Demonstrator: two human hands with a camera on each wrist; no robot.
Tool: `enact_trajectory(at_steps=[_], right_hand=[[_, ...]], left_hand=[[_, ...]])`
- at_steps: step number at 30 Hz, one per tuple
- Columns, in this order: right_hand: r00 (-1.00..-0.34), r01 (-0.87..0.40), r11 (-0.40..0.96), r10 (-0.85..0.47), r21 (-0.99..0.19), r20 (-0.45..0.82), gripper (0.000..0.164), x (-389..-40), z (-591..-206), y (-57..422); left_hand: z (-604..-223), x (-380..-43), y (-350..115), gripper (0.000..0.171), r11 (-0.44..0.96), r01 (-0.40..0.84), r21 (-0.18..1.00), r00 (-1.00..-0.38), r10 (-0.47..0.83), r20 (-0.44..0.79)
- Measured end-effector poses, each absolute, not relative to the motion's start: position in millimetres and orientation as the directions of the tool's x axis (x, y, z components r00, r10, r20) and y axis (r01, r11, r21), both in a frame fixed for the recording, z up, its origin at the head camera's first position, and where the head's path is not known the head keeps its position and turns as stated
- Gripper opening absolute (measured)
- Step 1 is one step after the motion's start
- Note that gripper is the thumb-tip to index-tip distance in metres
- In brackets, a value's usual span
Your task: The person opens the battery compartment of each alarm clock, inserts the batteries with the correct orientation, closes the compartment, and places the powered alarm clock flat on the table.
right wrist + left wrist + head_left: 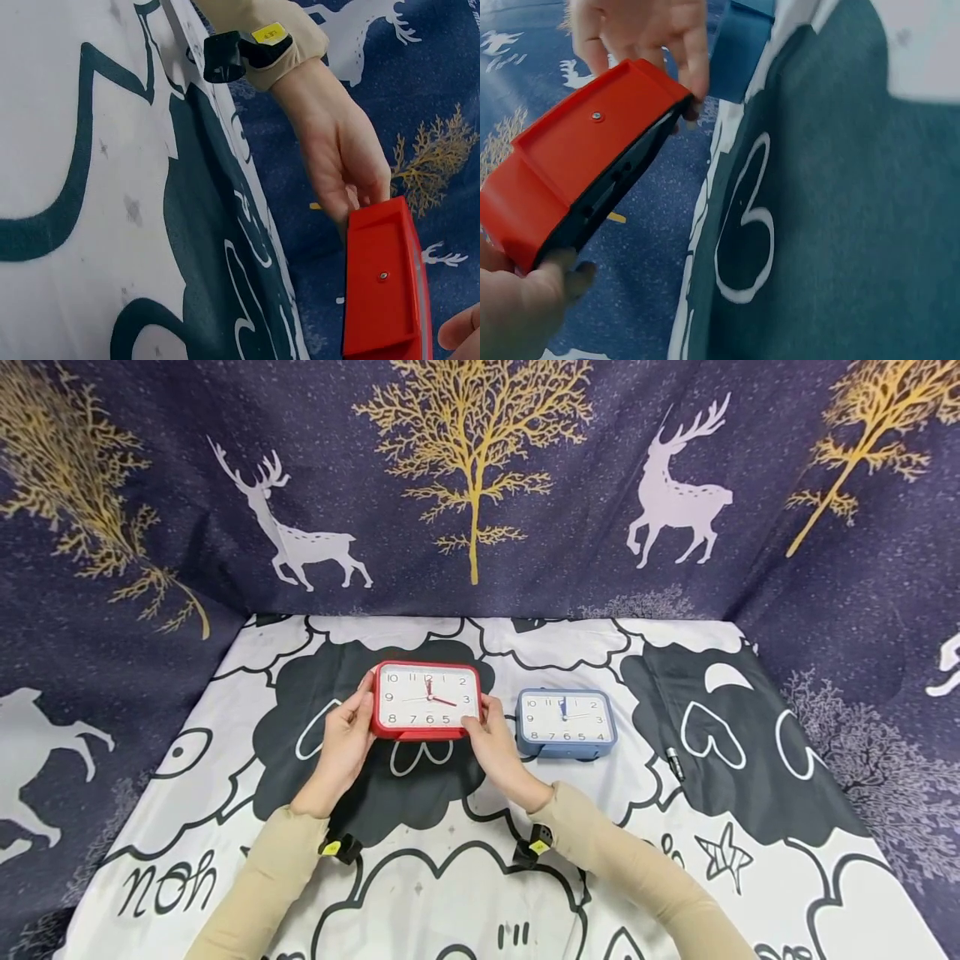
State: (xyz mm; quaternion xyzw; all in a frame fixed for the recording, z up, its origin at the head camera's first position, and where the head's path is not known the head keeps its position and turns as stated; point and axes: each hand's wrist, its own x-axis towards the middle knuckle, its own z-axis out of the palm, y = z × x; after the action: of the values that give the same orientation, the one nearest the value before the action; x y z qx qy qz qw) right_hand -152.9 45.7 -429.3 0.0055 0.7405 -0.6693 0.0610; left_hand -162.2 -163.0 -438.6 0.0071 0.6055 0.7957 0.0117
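Two beige sleeves [279, 868]: on the near side of the red alarm clock [429, 700], a wrist camera [345, 848] strapped at each cuff.
Left hand [347, 735]: grasping the red alarm clock at its left end.
Right hand [497, 745]: grasping its right end, thumb over the lower right front corner.
Red alarm clock: between the hands, dial towards the person; its underside shows in both wrist views, so it seems lifted off the bench [420, 910].
Step in hand: by my judgement, a two-handed hold; the next move calls for an even grip and a level clock.
Small dark cylinder [675, 764]: well to the right of the red alarm clock, on the bench.
Blue alarm clock [566, 727]: just right of the red one, untouched.
Deer-print backdrop [540, 568]: behind the red alarm clock.
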Motion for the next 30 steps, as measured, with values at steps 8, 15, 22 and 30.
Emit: enact_trajectory(at_steps=[8,15,22,30], right_hand=[[-0.993,0.043,0.263,-0.096,-0.964,-0.070,0.060,-145,-428,46],[-0.988,-0.055,0.335,-0.156,-0.941,0.002,0.063,-141,-431,43],[-0.979,-0.099,0.368,-0.204,-0.924,0.024,0.065,-135,-437,39],[-0.981,0.001,0.392,-0.178,-0.920,-0.077,0.073,-133,-442,36]], left_hand=[[-443,-162,-164,0.050,-0.151,-0.028,0.988,-0.999,0.039,-0.022],[-442,-162,-164,0.068,-0.121,-0.147,0.982,-0.980,0.155,-0.128],[-444,-160,-161,0.068,-0.002,-0.190,0.982,-0.969,0.159,-0.187],[-449,-162,-161,0.067,0.084,-0.204,0.975,-0.975,0.070,-0.210]])
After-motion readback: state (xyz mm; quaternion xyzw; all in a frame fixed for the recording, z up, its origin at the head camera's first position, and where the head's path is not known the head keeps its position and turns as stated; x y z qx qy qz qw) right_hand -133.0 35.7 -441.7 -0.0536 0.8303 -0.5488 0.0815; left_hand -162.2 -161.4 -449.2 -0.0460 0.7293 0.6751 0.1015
